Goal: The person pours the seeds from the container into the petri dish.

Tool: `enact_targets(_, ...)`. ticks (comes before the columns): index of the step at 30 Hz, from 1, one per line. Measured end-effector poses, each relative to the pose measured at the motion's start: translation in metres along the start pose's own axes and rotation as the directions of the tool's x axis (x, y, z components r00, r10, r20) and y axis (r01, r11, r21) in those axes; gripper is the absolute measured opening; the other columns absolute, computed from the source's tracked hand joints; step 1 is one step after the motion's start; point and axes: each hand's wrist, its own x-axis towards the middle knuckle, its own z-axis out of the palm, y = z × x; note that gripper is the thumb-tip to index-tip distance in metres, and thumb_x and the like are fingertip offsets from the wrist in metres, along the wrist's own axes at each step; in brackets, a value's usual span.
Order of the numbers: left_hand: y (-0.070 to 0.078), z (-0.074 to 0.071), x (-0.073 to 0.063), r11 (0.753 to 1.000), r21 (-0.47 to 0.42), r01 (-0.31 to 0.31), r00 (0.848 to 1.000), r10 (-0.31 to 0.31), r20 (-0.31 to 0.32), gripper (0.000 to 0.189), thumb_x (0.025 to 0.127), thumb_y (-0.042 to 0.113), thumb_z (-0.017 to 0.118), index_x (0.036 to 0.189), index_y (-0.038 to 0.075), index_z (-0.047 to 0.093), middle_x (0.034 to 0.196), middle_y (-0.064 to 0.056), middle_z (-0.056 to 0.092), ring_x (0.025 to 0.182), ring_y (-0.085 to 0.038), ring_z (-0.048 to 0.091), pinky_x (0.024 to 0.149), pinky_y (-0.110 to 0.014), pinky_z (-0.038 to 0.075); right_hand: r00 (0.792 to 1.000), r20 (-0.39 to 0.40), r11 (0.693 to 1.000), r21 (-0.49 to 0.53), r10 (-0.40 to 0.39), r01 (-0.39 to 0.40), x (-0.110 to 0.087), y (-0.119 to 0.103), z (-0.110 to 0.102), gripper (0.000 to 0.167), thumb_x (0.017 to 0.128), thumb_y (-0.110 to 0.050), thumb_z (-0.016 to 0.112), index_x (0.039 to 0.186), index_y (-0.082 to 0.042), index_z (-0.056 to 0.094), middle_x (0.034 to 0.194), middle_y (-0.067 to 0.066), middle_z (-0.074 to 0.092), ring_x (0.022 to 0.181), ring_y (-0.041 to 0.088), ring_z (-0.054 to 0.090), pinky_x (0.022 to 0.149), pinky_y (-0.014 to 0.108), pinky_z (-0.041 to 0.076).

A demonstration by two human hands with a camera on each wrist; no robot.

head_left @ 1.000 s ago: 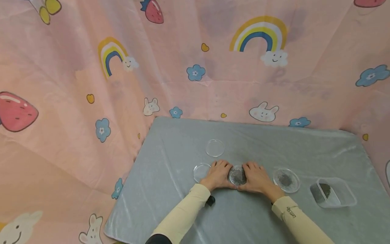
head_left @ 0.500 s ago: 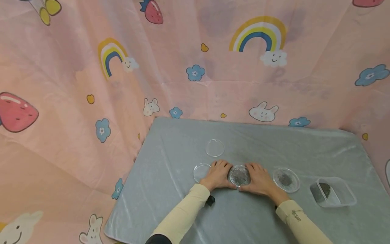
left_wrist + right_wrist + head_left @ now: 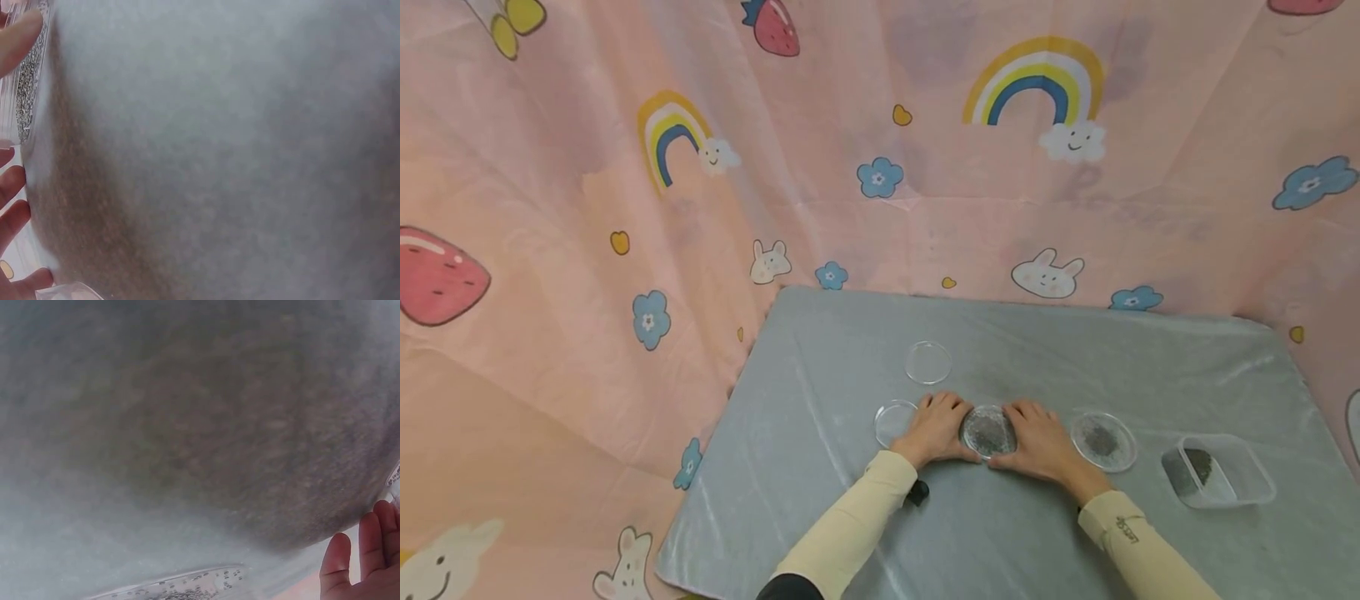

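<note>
Head view puts the clear round dish [image 3: 988, 409] of dark grains [image 3: 988, 431] between both hands, at the middle of the grey surface [image 3: 835, 358]; whether its base touches the cloth I cannot tell. The left hand [image 3: 936, 429] has thumb and fingers curved round one side, thumb against the wall; the right hand [image 3: 1033, 442] cups the opposite side between thumb and forefinger, its other fingers loosely spread. To do this well, I would press evenly and lightly from both sides and hold the dish level, since loose grains would probably slide if one side pushed harder. Mind also the second grain dish [image 3: 1124, 457] near the right wrist and the clear plate [image 3: 891, 423] just beside the left hand.
</note>
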Motion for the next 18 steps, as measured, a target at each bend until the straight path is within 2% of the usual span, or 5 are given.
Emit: enact_targets(18, 0.010, 0.003, 0.005, 0.999, 0.039, -0.013, 1.000, 0.014, -0.008, 0.084, 0.067, 0.077, 0.069, 0.133, 0.025, 0.058, 0.126, 0.007, 0.054, 0.119, -0.013, 0.045, 0.099, -0.038, 0.037, 1.000, 0.028, 0.998, -0.065, 0.008, -0.006, -0.005, 0.003, -0.009, 0.092, 0.068, -0.058, 0.081, 0.130, 0.005, 0.055, 0.121, 0.021, 0.054, 0.113, 0.041, 0.049, 0.088, 0.058, 0.040)
